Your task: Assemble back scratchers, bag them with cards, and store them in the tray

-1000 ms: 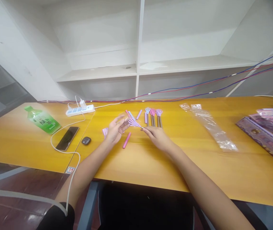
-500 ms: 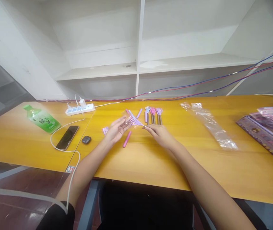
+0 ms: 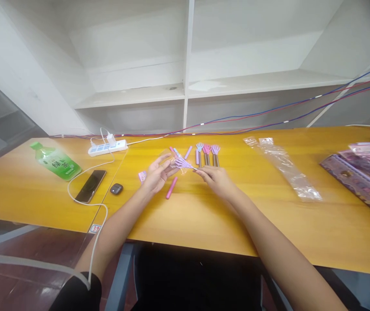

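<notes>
A purple back scratcher (image 3: 183,163) with a hand-shaped head lies between my hands, above the table. My right hand (image 3: 216,179) pinches its thin metal shaft. My left hand (image 3: 159,172) is closed on crinkled clear plastic at the scratcher's head; whether its fingers touch the head too I cannot tell. Behind my right hand, a blue back scratcher (image 3: 199,147), a pink one (image 3: 207,150) and a purple one (image 3: 215,150) lie side by side. A pink handle tube (image 3: 171,188) rests just in front, and several more pink, blue and purple tubes lie behind.
On the left are a green tea bottle (image 3: 57,161), a phone (image 3: 90,186), a black earbud case (image 3: 116,188) and a power strip (image 3: 107,148). A white cable (image 3: 87,204) crosses my left arm. Clear wrappers (image 3: 288,170) and a patterned box (image 3: 355,183) lie right.
The scratcher's head has turned slightly and shows more openly between my hands. My left fingers have shifted a little on the plastic; the things on the table stay put.
</notes>
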Demonstrator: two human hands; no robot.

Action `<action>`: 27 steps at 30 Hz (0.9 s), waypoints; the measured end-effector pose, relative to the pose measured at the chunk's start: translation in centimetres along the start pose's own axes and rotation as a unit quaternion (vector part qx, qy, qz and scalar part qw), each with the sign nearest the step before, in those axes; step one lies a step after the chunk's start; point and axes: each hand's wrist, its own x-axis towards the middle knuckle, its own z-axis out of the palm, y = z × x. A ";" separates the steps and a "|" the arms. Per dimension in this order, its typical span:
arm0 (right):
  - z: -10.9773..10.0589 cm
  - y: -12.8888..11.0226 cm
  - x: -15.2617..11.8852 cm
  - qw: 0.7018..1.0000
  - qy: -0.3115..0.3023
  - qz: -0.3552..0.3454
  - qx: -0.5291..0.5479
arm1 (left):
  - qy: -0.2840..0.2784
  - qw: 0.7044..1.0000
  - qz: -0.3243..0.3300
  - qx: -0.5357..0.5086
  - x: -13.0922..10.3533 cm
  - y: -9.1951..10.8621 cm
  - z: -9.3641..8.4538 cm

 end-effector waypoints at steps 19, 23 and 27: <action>0.7 -0.7 -0.1 1.000 0.008 0.012 -0.018 | -0.010 0.997 0.036 0.070 -0.2 -0.6 0.3; 0.6 -1.5 -0.2 0.999 -0.001 0.043 0.004 | 0.030 0.989 0.073 0.129 -0.4 -1.0 0.5; 0.8 -2.4 -0.5 0.992 -0.057 0.088 0.072 | 0.033 0.981 0.089 0.169 -0.5 -1.3 0.5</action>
